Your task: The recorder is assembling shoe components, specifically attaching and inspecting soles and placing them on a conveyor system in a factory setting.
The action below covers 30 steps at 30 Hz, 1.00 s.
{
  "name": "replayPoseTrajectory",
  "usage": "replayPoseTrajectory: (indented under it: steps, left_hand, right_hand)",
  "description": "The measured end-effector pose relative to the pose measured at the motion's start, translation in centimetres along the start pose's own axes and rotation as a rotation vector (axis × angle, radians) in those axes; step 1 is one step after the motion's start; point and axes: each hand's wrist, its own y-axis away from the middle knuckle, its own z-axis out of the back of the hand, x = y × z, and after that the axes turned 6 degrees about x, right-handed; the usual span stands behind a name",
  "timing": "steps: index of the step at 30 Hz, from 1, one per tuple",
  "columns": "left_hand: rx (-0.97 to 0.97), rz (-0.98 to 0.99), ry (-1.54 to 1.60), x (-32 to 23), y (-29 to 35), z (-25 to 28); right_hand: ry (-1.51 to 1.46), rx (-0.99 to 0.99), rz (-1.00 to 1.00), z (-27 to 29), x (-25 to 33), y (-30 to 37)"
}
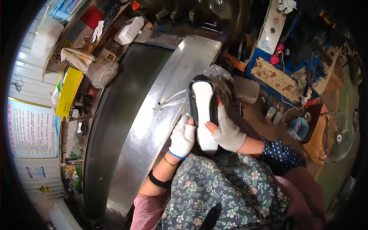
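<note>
A black shoe [205,115] is held bottom up above my lap, its long white underside facing me and its dark edge folded round the rim. My left hand [182,138], in a white glove with bare fingertips, grips its left side, the thumb against the edge. On the other side my right hand [229,132], gloved alike, closes round the shoe with its thumb pressing the white underside. The fingers behind the shoe are hidden. Just left of it, a thin, forked, shiny thing [172,100] lies on the metal ledge [149,111]; its kind is unclear.
A dark conveyor belt [109,115] runs along the ledge's left. Beyond it stand a shelf with a yellow box [69,92] and a clear plastic bag [101,73]. At right are a blue-framed machine [274,74], a blue bin [298,128] and a fan [339,137]. Flowered cloth [222,188] covers my lap.
</note>
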Motion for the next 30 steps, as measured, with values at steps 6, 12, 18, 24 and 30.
replayPoseTrajectory:
  steps: [6, 12, 18, 24, 30]
  left_hand:
    - [0.256, -0.078, 0.952, -3.2, -7.0, 0.6]
    - [0.297, 0.028, 0.824, -4.2, -8.5, 0.3]
    - [0.145, -0.12, 0.513, -4.3, -5.9, 0.9]
    - [0.274, -0.077, 0.843, -3.0, -5.9, 0.9]
    - [0.286, -0.142, 0.466, -4.9, -6.4, 2.0]
  right_hand:
    - [0.14, 0.312, -0.012, 3.6, 1.6, 1.2]
    - [-0.8, 0.108, 0.057, 4.2, 0.1, -7.2]
    - [-0.722, 0.316, 0.078, 4.9, 2.1, -8.0]
    - [-0.351, 0.229, 0.216, 4.7, 2.4, -8.4]
    - [-0.661, 0.324, 0.14, 6.6, 1.5, -8.3]
